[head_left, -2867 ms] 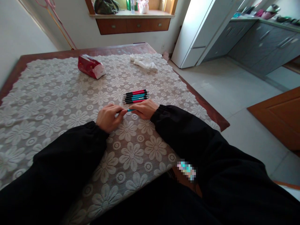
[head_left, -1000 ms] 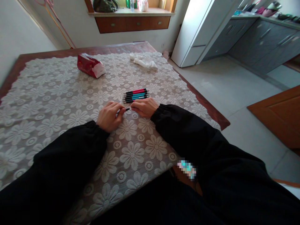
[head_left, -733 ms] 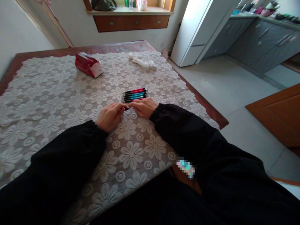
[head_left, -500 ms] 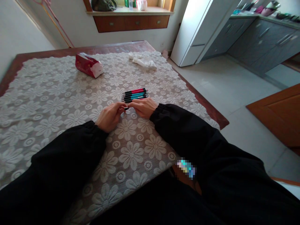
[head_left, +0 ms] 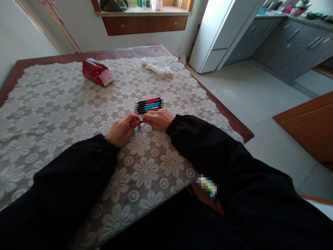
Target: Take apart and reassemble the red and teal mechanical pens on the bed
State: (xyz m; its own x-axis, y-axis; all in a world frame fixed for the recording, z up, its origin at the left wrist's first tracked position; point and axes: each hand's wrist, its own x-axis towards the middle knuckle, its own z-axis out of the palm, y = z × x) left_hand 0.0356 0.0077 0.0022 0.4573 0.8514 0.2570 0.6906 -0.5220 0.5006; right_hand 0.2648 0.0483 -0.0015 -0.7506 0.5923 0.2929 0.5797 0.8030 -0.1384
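My left hand (head_left: 121,130) is closed, its thumb and fingers pinching a small black pen part (head_left: 141,121) low over the tablecloth. From the other side, the closed fingertips of my right hand (head_left: 158,119) meet the same piece, and most of it is hidden by the fingers. Just beyond my hands lies a row of pens (head_left: 149,105), side by side, with red or blue barrels and black grips. My right hand partly covers the nearest red one.
A lace tablecloth (head_left: 78,104) with flower shapes covers the wooden table. Toward the far side lie a red tissue pack (head_left: 97,72) and a crumpled white plastic bag (head_left: 158,67). A white fridge (head_left: 208,38) stands past the table's right corner.
The fingers have shifted slightly around the black piece, and a bit more of it shows between them. The row of pens has stayed in place.
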